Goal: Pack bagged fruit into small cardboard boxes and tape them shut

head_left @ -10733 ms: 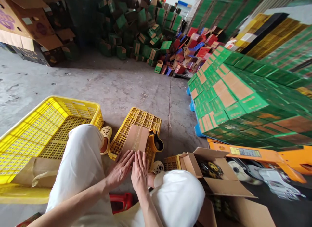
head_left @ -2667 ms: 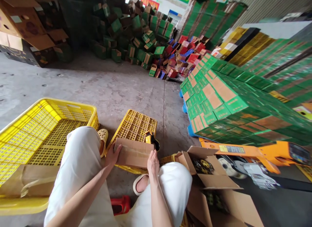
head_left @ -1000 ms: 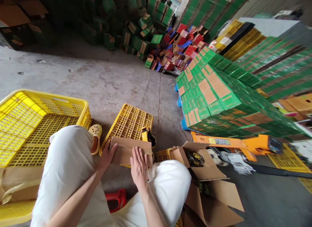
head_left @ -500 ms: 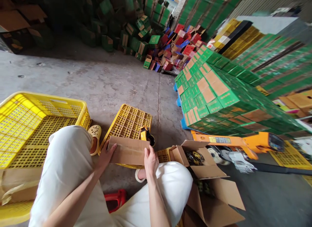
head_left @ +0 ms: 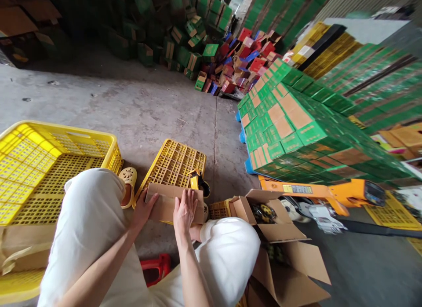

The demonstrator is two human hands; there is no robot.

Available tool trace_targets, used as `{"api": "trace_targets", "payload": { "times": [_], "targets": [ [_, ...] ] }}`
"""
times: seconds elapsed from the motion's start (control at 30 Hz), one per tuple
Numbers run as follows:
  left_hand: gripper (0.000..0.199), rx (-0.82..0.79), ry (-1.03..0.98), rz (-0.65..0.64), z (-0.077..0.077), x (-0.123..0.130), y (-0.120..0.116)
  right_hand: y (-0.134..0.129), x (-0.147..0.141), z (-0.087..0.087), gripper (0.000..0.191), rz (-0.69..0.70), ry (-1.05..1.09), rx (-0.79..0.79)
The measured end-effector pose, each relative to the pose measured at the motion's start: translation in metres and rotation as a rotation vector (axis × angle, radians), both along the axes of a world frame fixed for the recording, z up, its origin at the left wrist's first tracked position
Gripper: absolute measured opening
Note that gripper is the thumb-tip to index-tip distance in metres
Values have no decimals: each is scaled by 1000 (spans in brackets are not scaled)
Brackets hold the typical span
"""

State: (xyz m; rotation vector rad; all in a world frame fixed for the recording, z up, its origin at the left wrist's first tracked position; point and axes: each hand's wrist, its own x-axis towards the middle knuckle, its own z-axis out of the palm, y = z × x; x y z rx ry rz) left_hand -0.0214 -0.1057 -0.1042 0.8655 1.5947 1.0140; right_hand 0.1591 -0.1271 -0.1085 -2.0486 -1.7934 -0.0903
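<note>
Nearest us, two pale-clad knees (head_left: 90, 188), a red frame (head_left: 161, 268) between them, mostly hidden. By the right knee stand a near box (head_left: 290, 291) and a second box (head_left: 280, 233), flaps spread; yellow-and-black bits (head_left: 266, 212) show in the second, too small to name. At left, a basket (head_left: 87, 134) with brown board (head_left: 29, 241) at its near end.

Ahead, between the knees, the carton (head_left: 166, 203). Our left hand (head_left: 143, 210) holds its left end, thumb over the top. Our right hand (head_left: 183, 210) lies on the top face, fingers straight and close together, gripping nothing. Carton overlaps the near edge of a low crate (head_left: 174, 157); contact we cannot tell. A dispenser (head_left: 197, 179) lies on the crate's right side, in neither hand.

Progress, as we judge it: carton's visible face is closed, probably taped, so little seems left there; its underside we cannot check. The two boxes remain unclosed.

Beyond: an orange jack (head_left: 310, 191), a green stack (head_left: 290, 126), then a loose pile (head_left: 247, 56).
</note>
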Motion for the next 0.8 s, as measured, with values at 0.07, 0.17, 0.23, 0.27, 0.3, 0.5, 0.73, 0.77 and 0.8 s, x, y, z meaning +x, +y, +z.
{"api": "trace_targets", "payload": {
  "times": [0.07,0.17,0.23,0.27,0.3,0.5,0.73,0.77,0.8],
  "targets": [
    [50,-4,-17,-1,1,0,0,-1,5,-1,57,18,23,5],
    [50,-28,-8,-7,3,0,1,-2,29,1,60,-45,59,16],
    [48,-38,11,-1,4,1,2,-3,43,3,61,-91,82,20],
    [46,-39,19,6,4,1,2,-2,44,3,60,-97,87,22],
    [45,-37,23,12,5,1,2,-2,43,2,60,-93,88,24],
    [52,-39,-21,-28,10,0,2,2,15,-2,57,19,108,20],
    [53,-33,1,-9,9,0,2,4,31,11,57,-73,133,3],
    [53,-35,12,-4,8,0,2,3,26,12,57,-46,125,-5],
    [53,-43,16,-2,7,0,2,1,19,12,57,-10,115,-12]
  ]
}}
